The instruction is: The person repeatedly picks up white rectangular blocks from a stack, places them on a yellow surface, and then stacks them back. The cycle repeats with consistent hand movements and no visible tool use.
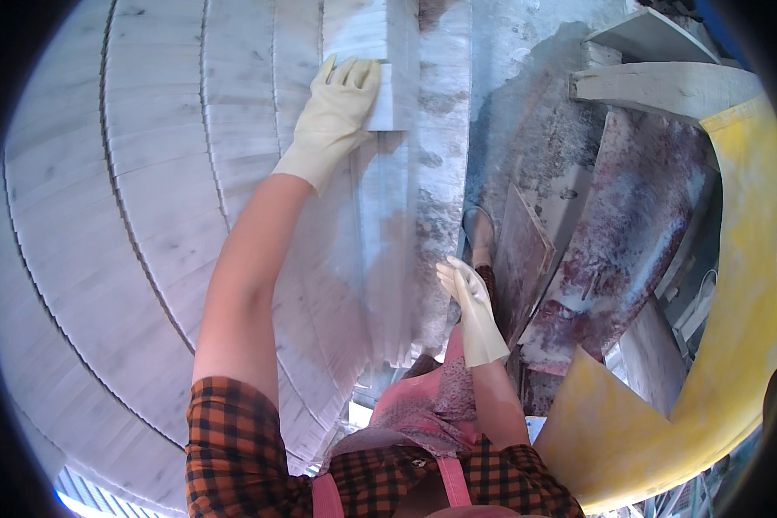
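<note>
My left hand [341, 99], in a cream rubber glove, reaches forward over a white stone tile [393, 102] on the right-hand row of tiles. Its fingers bend over the tile, which shows past the glove's right side; the palm hides the rest. Farther ahead, the same row stands higher as a white tile stack [354, 30]. My right hand [468, 289], gloved alike, hangs near my knee, fingers together and loosely bent. Nothing shows in it.
Long curved rows of pale grey-veined tiles [155, 164] fill the left side. To the right lean a stained slab [622, 224] and a small board [525, 250]. A white beam [656, 86] and a yellow curved sheet [742, 285] stand at the far right. A foot [479, 233] shows below the ledge.
</note>
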Motion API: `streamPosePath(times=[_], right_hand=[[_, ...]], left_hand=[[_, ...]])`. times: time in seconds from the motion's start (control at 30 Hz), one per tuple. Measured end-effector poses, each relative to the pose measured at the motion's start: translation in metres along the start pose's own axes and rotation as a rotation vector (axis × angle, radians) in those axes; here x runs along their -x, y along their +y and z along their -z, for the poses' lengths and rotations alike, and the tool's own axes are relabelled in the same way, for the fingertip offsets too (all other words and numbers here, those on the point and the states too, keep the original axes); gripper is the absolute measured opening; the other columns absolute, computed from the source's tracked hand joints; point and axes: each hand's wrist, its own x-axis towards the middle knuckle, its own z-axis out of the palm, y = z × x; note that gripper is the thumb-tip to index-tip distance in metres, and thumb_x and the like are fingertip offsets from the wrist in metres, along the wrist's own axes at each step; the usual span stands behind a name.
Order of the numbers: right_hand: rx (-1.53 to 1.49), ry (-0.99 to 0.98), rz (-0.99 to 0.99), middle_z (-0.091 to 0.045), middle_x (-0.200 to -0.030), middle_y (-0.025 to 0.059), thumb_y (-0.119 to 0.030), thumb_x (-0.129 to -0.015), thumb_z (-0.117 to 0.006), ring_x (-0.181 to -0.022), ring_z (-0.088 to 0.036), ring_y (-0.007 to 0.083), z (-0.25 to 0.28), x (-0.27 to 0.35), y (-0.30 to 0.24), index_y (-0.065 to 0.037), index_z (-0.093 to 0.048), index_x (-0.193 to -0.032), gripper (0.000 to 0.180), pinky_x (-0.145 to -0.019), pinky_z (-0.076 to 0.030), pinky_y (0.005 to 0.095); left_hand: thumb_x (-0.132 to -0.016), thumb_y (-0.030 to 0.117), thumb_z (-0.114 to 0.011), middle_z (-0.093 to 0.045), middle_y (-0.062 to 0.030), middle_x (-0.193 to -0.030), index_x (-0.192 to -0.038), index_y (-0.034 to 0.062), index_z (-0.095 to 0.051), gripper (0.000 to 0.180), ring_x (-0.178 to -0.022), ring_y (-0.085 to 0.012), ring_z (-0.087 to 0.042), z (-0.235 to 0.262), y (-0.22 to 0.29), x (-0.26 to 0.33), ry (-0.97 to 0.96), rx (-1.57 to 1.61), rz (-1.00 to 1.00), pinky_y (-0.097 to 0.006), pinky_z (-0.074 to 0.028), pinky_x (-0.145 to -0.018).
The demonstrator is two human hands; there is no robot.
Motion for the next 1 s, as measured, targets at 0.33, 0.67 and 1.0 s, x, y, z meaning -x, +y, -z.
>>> streamPosePath(times=[0.33, 0.67, 1.0], right_hand=[[0.114, 0.028, 0.4, -0.04, -0.157, 0.0228, -0.028, -0.108, -0.05, -0.146, -0.04, 0.0277, -0.047, -0.051, -0.065, 0.001, -0.028, -0.157, 0.061, -0.122, -0.031, 0.0355], [0.679, 0.064, 0.821, -0.046, -0.153, 0.022, -0.024, -0.11, -0.038, -0.146, -0.04, 0.0288, -0.141, -0.154, -0.192, -0.002, -0.025, -0.159, 0.055, -0.118, -0.033, 0.0357], [1.324, 0.236, 0.866, -0.051, -0.15, 0.0225, -0.02, -0.111, -0.031, -0.145, -0.042, 0.0307, -0.154, -0.203, -0.186, -0.003, -0.024, -0.159, 0.052, -0.114, -0.038, 0.0359]], left_hand=[[-0.072, 0.032, -0.087, -0.026, -0.0196, -0.165, -0.161, 0.0015, -0.019, 0.116, -0.154, -0.0326, -0.025, -0.018, 0.0, 0.003, 0.026, 0.029, 0.048, -0.047, -0.021, -0.126], [-0.089, 0.024, -0.074, -0.039, -0.0252, -0.157, -0.155, -0.0015, -0.034, 0.081, -0.147, -0.0423, -0.035, -0.014, 0.111, 0.133, 0.287, 0.693, 0.35, -0.053, -0.026, -0.122], [-0.089, 0.023, -0.071, -0.066, -0.0216, -0.127, -0.128, 0.0025, -0.064, 0.045, -0.124, -0.0353, -0.061, -0.054, 0.212, 0.362, -0.291, 1.319, 0.795, -0.041, -0.047, -0.104]])
